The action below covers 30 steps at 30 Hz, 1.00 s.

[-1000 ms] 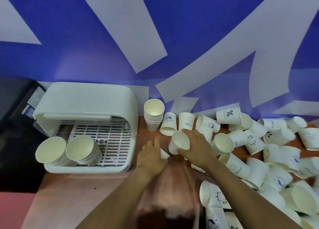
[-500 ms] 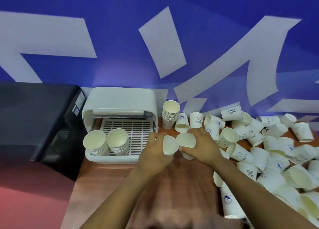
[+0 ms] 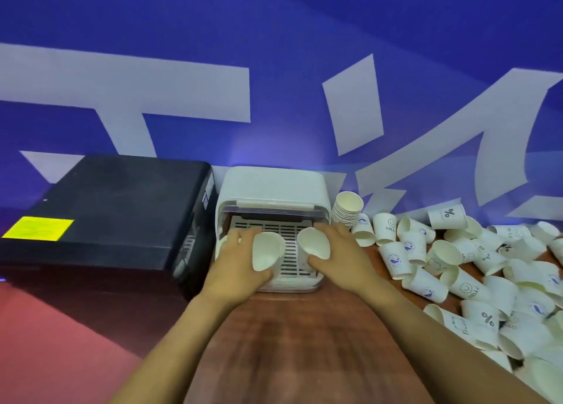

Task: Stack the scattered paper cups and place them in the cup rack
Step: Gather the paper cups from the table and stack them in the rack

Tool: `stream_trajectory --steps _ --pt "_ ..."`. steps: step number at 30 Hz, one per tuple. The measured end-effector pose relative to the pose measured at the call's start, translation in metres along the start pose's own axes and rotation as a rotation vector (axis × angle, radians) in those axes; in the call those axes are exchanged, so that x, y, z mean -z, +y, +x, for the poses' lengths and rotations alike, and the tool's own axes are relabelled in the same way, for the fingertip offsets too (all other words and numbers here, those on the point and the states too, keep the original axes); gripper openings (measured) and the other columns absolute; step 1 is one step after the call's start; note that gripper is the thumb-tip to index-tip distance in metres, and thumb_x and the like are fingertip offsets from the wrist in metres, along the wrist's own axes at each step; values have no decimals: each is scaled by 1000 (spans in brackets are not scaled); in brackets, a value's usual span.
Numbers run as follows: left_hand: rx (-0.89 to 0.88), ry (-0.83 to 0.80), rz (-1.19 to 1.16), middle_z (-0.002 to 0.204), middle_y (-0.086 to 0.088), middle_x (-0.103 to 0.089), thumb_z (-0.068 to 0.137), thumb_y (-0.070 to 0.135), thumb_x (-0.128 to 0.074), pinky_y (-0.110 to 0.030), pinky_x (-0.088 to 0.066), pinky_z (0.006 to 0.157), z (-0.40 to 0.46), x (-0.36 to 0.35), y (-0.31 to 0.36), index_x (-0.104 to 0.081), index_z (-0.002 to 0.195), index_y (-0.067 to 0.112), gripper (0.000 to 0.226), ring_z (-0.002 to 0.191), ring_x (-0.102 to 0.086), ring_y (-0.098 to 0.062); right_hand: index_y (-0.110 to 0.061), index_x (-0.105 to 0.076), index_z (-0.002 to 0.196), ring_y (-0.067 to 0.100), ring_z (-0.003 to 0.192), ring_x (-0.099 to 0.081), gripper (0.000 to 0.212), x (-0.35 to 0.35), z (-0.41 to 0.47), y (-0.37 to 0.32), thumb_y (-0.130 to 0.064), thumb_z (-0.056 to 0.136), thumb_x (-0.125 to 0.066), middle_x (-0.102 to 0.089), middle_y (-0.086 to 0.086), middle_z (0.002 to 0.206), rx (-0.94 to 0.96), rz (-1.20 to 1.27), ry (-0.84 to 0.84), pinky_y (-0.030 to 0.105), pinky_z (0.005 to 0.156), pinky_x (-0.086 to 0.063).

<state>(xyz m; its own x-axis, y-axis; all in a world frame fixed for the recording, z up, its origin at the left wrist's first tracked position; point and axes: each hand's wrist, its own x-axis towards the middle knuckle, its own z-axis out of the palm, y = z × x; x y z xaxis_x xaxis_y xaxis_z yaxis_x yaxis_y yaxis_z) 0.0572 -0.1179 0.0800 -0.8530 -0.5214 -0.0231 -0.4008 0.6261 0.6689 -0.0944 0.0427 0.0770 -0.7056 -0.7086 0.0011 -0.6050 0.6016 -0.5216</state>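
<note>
My left hand (image 3: 236,259) grips a white paper cup (image 3: 265,253) with its mouth turned toward me. My right hand (image 3: 341,256) grips a second white cup (image 3: 315,242) the same way. Both cups hover over the slatted floor of the white cup rack (image 3: 272,187), whose lid is raised. The cup stacks standing in the rack's front left are hidden behind my left hand, apart from a sliver. A tall stack of cups (image 3: 347,208) stands just right of the rack. Several loose printed cups (image 3: 426,251) lie scattered over the wooden table's right side.
A black box-like machine (image 3: 115,208) with a yellow label sits directly left of the rack. The wooden table (image 3: 289,336) stretches toward me between my forearms. A blue wall with white shapes rises behind everything.
Both hands have lifted a cup each from the table and carried them left, from beside the pile to above the rack. The view has swung left with them.
</note>
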Motion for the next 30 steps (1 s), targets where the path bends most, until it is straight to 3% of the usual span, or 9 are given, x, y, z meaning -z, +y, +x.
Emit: stream_trajectory --steps 9,16,22,30 --pt "20 218 63 129 3 -32 79 41 -71 -34 -45 83 15 39 -31 -34 139 31 71 119 -39 -22 -28 -40 137 16 125 -42 68 -29 20 -47 -40 77 -70 -40 -6 134 90 93 93 32 99 -40" --pt "33 160 69 129 3 -33 78 38 -71 -37 -47 88 27 27 -46 -35 137 31 70 117 -41 -23 -30 -37 139 16 120 -45 70 -46 29 -46 -45 78 -67 -39 -6 130 50 66 49 28 92 -42" --pt "75 71 119 134 1 -31 79 37 -69 -38 -47 88 36 8 -57 -29 141 28 74 118 -39 -24 -28 -30 143 18 128 -41 73 -59 40 -38 -47 81 -65 -35 -3 141 3 24 -66 33 102 -39" --pt "132 -49 182 148 0 -26 79 40 -69 -40 -35 107 42 -16 -78 -12 150 20 93 134 -25 -25 -26 -26 146 24 135 -34 84 -77 51 -26 -58 77 -63 -32 1 149 -88 -24 -286 39 109 -32"
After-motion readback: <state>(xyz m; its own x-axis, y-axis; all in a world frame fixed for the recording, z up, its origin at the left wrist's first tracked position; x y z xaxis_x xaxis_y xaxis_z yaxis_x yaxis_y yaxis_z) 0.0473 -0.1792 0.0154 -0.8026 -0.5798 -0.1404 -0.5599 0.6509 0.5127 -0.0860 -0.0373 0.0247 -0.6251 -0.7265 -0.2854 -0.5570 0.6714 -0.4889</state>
